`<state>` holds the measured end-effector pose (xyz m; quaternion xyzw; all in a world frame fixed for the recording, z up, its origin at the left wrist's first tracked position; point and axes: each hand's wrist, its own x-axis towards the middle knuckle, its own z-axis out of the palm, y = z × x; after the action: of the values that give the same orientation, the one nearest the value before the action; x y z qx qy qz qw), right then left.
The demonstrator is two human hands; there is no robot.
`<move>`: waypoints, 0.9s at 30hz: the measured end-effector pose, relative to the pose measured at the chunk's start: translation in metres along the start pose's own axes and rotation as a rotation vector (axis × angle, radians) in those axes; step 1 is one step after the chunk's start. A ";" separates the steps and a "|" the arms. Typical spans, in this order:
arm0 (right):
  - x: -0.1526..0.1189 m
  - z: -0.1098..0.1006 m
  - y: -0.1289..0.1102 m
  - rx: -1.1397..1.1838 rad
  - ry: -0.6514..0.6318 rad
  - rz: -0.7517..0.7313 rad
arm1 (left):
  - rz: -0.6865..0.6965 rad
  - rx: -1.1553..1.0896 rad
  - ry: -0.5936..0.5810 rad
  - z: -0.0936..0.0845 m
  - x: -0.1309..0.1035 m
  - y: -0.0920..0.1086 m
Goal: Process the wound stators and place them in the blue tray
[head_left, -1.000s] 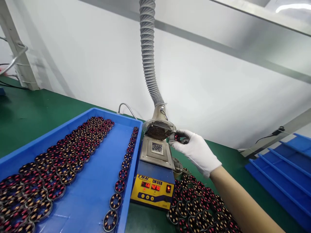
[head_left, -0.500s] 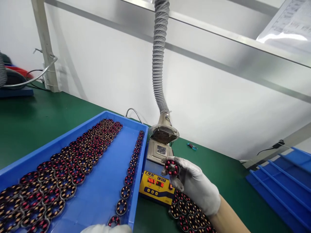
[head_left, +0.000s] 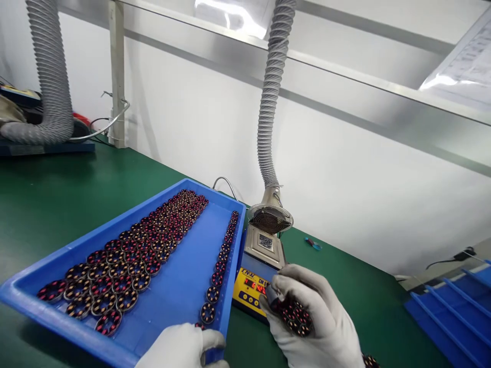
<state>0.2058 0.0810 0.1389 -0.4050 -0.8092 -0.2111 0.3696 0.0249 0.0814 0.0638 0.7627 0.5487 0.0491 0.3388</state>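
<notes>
My right hand [head_left: 318, 317], in a white glove with dark-stained fingertips, pinches a ring-shaped motor stator [head_left: 272, 296] between thumb and fingers. The stator is tilted, its outer side towards me. Just behind it lies a pile of stators [head_left: 297, 318] on the bench, partly covered by the hand. My left hand [head_left: 182, 346], also gloved, has curled fingers at the right wall of the blue tray [head_left: 164, 291]. A stator [head_left: 200, 325] shows partly behind its knuckles. What the left fingers grip, if anything, is hidden.
Tray stators lie in a wide block [head_left: 126, 266] and a row [head_left: 220, 266] along the right wall. A solder pot [head_left: 251, 286] with yellow panel stands beside the tray, under a fume hose [head_left: 270, 112]. Blue trays [head_left: 448, 317] are at right, small cutters [head_left: 313, 244] farther back.
My right hand has moved down from before the solder pot to the stator pile, and its stator has turned. My left hand shows more fully. The view has swung left.
</notes>
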 end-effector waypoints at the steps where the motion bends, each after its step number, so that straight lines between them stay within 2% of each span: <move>1: -0.002 -0.002 -0.002 -0.045 0.029 -0.061 | 0.000 -0.020 0.001 0.000 -0.001 0.000; 3: -0.005 -0.005 -0.006 -0.078 0.068 -0.123 | 0.024 -0.046 0.013 0.000 -0.003 0.000; 8: -0.005 -0.004 -0.018 -0.063 0.108 -0.126 | 0.059 -0.055 0.053 0.004 -0.006 -0.002; 12: 0.007 -0.002 -0.027 -0.010 0.086 -0.048 | 0.087 -0.101 0.025 0.002 -0.008 -0.007; 17: 0.015 0.003 -0.032 0.173 -0.023 0.027 | 0.114 -0.123 -0.040 -0.002 -0.010 -0.011; 19: 0.012 0.006 -0.034 0.295 0.003 0.136 | 0.137 -0.114 -0.025 -0.002 -0.010 -0.011; 21: 0.008 0.009 -0.036 0.505 -0.008 0.355 | 0.174 -0.097 -0.020 -0.002 -0.010 -0.011; 25: 0.009 0.021 -0.035 0.964 -0.206 0.858 | 0.235 -0.076 -0.003 0.001 -0.012 -0.013; 27: 0.019 0.038 -0.036 1.124 -0.226 1.020 | 0.329 -0.056 -0.009 0.003 -0.012 -0.016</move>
<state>0.1532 0.0936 0.1279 -0.4984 -0.5407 0.4715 0.4868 0.0090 0.0725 0.0559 0.8328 0.4132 0.1159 0.3496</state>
